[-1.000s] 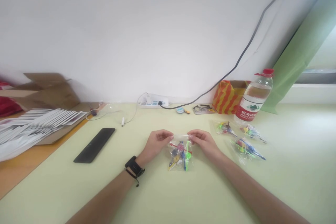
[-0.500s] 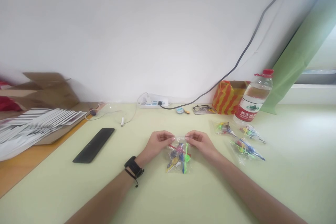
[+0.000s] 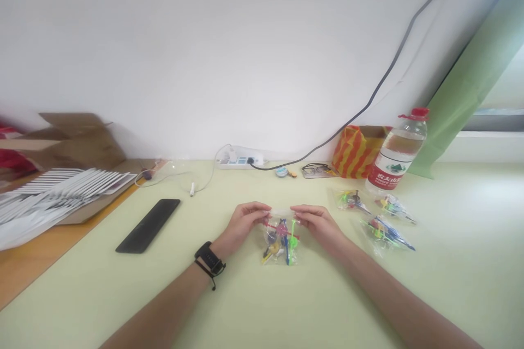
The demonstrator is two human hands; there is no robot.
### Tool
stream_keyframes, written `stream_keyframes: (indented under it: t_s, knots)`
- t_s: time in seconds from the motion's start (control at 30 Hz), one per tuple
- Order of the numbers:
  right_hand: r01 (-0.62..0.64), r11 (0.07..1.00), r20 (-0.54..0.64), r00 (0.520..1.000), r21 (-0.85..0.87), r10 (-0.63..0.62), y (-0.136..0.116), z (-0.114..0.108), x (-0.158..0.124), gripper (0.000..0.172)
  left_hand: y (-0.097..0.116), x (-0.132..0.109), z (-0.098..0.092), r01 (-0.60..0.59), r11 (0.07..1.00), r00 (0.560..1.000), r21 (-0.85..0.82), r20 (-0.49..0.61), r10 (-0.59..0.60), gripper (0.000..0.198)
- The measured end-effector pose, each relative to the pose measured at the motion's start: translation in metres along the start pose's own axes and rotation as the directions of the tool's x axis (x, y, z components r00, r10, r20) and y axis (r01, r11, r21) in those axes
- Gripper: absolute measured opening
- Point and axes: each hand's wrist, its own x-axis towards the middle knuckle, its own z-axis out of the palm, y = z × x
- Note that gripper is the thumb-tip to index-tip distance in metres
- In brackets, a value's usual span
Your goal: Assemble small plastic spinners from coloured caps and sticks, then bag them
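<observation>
Packet: I have a clear plastic packet (image 3: 280, 244) of small parts in red, blue, green, yellow and white (the shiny film blurs their shapes).
Packet's place: lower centre of the frame, over the pale green tabletop (image 3: 254, 308); I cannot tell whether its lower end touches down.
My left hand (image 3: 242, 227): thumb and fingertips pinching the packet's upper left corner.
My right hand (image 3: 321, 227): pinching the upper right corner likewise.
Packet's direction: gripped edge towards the top of the frame, filled end towards the bottom, long axis running up and down.
</observation>
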Motion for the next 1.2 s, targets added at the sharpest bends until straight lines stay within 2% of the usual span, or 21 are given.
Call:
stream_keyframes:
  t_s: [0.13,0.3,0.47,0.57,0.67,0.83,1.03,1.2]
  knots:
    - [0.054,0.998,0.030,0.998,-0.026,-0.053,-0.002,0.001,0.000,0.024,0.000,0.000,0.001,-0.021,1.000,1.000,-0.015,-0.011,0.021,0.014]
    - [0.110,0.971,0.020,0.994,-0.211,-0.108,-0.007,0.004,-0.003,0.031,-0.002,-0.002,0.002,-0.087,0.981,0.995,0.176,-0.029,0.093,0.023]
    - [0.142,0.940,0.014,0.989,-0.311,-0.145,-0.010,0.005,-0.004,0.039,-0.003,-0.002,0.003,-0.083,0.978,0.996,0.192,0.001,0.085,0.041]
    - [0.189,0.915,0.032,0.981,-0.357,-0.190,-0.012,0.006,-0.005,0.035,-0.004,-0.001,0.001,-0.077,0.971,0.997,0.226,0.023,0.073,0.035]
    - [0.213,0.903,0.046,0.976,-0.373,-0.212,-0.013,0.006,-0.007,0.033,-0.004,0.000,-0.001,-0.129,0.944,0.991,0.304,0.063,0.115,0.029]
    - [0.183,0.922,0.077,0.983,-0.341,-0.167,-0.012,0.002,-0.005,0.032,-0.002,0.000,-0.006,-0.199,0.888,0.980,0.415,0.107,0.169,0.026]
    - [0.146,0.925,0.053,0.989,-0.350,-0.136,-0.011,-0.006,-0.004,0.025,-0.001,0.000,-0.008,-0.206,0.897,0.977,0.390,0.132,0.167,0.024]
    - [0.135,0.923,0.006,0.990,-0.360,-0.143,-0.009,-0.006,-0.006,0.022,-0.004,0.001,-0.008,-0.171,0.926,0.984,0.336,0.096,0.147,0.021]
